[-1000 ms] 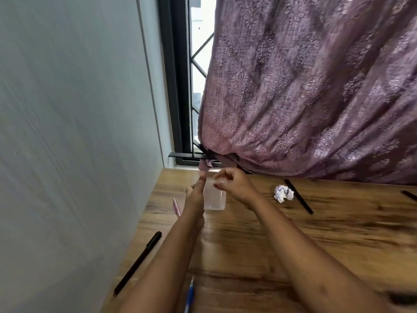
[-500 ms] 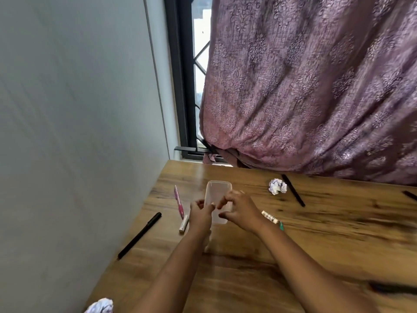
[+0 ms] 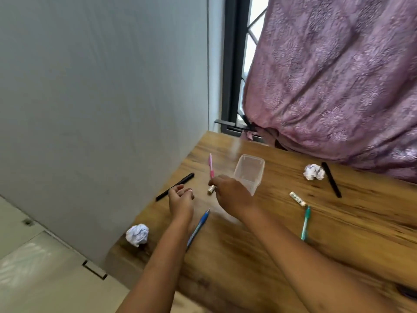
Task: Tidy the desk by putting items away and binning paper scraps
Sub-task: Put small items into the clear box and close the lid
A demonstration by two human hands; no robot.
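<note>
A clear plastic container (image 3: 249, 175) stands open and empty on the wooden desk (image 3: 282, 256). My right hand (image 3: 232, 195) is just left of it, fingertips curled down onto a pink pen (image 3: 211, 168) near its silver end. My left hand (image 3: 180, 202) hovers palm up with loosely curled fingers and holds nothing. A black pen (image 3: 176, 186) lies to its left and a blue pen (image 3: 198, 227) partly under my left wrist. Crumpled paper balls sit at the desk's near left edge (image 3: 137, 234) and at the far right (image 3: 313, 172).
A green pen (image 3: 305, 222), a short white patterned stick (image 3: 297, 198) and another black pen (image 3: 331, 179) lie right of the container. A grey wall (image 3: 101, 98) bounds the desk's left side. A purple curtain (image 3: 338, 86) hangs over the far edge.
Both hands have let go of the container, which now stands on the desk. My right hand moved left onto the pink pen, my left hand drew back, and the view swung left and down.
</note>
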